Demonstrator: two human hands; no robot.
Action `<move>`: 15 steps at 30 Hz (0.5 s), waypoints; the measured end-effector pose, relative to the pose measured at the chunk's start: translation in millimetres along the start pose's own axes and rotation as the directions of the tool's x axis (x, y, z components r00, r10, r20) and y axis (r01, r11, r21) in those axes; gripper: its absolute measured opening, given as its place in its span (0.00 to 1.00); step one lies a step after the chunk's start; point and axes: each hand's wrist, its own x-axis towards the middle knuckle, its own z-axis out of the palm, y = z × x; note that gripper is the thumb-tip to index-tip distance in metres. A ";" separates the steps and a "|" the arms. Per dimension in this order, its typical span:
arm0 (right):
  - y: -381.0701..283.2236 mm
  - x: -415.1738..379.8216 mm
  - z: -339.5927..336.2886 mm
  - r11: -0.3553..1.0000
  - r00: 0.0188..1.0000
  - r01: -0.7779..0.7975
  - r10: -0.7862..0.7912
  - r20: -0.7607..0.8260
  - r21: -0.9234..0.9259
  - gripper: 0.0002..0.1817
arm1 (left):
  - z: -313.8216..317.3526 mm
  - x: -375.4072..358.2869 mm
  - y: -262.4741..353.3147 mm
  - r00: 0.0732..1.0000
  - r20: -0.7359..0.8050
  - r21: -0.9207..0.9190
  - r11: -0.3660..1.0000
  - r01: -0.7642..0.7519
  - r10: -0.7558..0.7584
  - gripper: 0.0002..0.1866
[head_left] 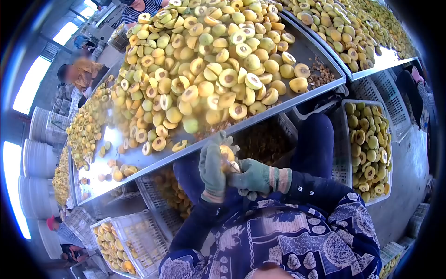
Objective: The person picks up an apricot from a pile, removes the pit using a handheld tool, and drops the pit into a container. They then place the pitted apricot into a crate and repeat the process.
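A: At far left?
B: Stacked round white tubs (39, 181); nearer, a white plastic crate (144, 232) of apricot halves.
A: Toward the centre?
B: Metal table (186, 153), heaped with apricot halves (200, 69), some near the rim. Likely fault: fruit over the edge, from a nudge to the loose slope.
A: Below the rim?
B: Left gloved hand (212, 169), fingers curled narrowly round an apricot (226, 153); fruit in front of the torso, between both hands.
A: Against the fruit?
B: Small metallic tool (235, 167), perhaps a blade; exact shape hidden.
A: Next, rightward?
B: Right gloved hand (255, 177), apparently wrapped about the tool, fingers mostly folded. Gravest risk: a cut glove, from a slip on moist flesh. Lesser risk: bruised fruit, from too hard a squeeze.
A: At far right?
B: Plastic crate (343, 162) of greener apricots, beside the knee; no evident hazard.
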 end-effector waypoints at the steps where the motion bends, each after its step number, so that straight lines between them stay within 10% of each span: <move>1: -7.3 -7.2 1.6 1.000 1.000 -0.011 0.010 -0.025 -0.024 0.19 | 6.9 -2.0 5.1 0.999 0.001 -0.006 0.999 -0.041 0.041 0.29; 5: 5.5 6.2 -7.6 0.986 0.999 -0.022 0.015 -0.049 -0.163 0.14 | -7.3 4.5 3.3 0.975 0.089 -0.016 0.979 0.204 -0.202 0.28; 11: 33.0 7.9 -24.4 0.850 0.885 -0.103 -0.159 0.438 0.516 0.13 | 10.4 -1.3 6.8 0.975 0.094 -0.054 0.977 0.208 -0.202 0.20; 15: 57.3 20.6 -17.7 0.547 0.696 -0.173 -0.521 0.495 0.819 0.16 | 25.5 -0.7 -6.8 0.996 0.002 -0.160 0.983 0.087 -0.088 0.19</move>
